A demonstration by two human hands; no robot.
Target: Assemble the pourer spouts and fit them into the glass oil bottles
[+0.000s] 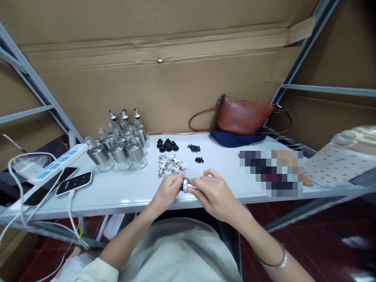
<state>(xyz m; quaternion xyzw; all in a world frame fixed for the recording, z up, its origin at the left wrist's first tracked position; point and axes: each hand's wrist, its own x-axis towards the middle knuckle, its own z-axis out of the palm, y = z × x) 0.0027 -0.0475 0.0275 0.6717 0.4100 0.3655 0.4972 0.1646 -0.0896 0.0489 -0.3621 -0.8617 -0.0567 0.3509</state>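
Note:
My left hand (169, 190) and my right hand (213, 192) meet over the near edge of the white table (123, 192). Both pinch a small silver metal cap (185, 185) between their fingertips. Just beyond my hands lies a pile of silver pourer spouts (170, 164). Further back are a cluster of black round stoppers (167, 145) and two small heaps of black bits (194, 148). To the left stand several glass bottles with steel sleeves (122, 147); the back ones carry pourer tops.
A white power strip (57, 164), a black phone (49, 186) and a small black device with green lights (74, 183) lie at the left, with white cables. A brown leather bag (242, 115) on blue cloth sits at the back. A dotted pouch (337, 160) is at right.

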